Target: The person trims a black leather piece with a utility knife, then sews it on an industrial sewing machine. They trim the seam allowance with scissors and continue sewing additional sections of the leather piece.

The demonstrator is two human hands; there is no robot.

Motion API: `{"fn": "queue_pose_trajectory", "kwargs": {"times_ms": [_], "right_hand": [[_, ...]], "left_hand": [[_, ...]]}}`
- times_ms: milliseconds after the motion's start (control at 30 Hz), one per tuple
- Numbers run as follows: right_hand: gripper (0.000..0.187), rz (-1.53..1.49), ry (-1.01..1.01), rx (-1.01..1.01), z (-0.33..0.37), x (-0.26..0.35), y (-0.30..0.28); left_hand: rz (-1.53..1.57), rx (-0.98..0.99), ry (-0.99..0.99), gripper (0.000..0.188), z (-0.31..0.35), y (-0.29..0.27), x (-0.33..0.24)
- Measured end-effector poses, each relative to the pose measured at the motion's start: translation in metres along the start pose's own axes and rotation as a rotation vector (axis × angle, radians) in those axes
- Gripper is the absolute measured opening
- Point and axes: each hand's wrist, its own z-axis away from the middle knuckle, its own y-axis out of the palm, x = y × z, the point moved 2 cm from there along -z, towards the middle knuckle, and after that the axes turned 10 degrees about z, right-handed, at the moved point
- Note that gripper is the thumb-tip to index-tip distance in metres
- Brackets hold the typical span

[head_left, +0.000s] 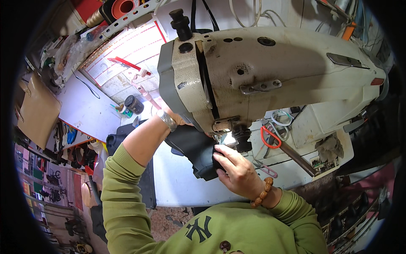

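Note:
A large cream sewing machine (279,67) spans the upper view, its lit needle area (226,139) low at the head's near side. Black fabric (194,148), with a thick folded right edge, lies on the white table under and left of the needle. My right hand (239,171) grips that edge close to the needle, fingers bent on the cloth and the thumb lower down. My left hand (177,117) reaches behind the machine head on the fabric's far side; its fingers are hidden there. A metal bangle (167,120) and a brown bead bracelet (263,192) circle my wrists.
Red-handled scissors (270,137) and a metal rod (298,158) lie right of the needle. Small jars (133,104) stand on the table at the far left. A tan bag (39,112) hangs at the left edge. A thread spool (96,17) sits at the upper left.

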Motion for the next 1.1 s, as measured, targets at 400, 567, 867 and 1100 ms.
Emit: {"fn": "queue_pose_trajectory", "kwargs": {"times_ms": [400,567,867,1100], "right_hand": [[0.049,0.069,0.006,0.018,0.017,-0.011,-0.031],[0.047,0.288,0.064,-0.049,0.043,-0.040,-0.094],[0.032,0.562,0.219,-0.240,0.049,-0.035,-0.181],[0.033,0.620,0.115,-0.249,0.030,-0.026,-0.195]], "left_hand": [[-0.013,0.013,-0.031,0.021,0.002,0.004,-0.001],[-0.112,0.049,-0.212,0.021,0.021,0.004,0.014],[0.411,-0.394,-0.444,0.012,0.072,0.059,0.067],[0.493,-0.445,-0.393,0.018,0.077,0.076,0.065]]}}
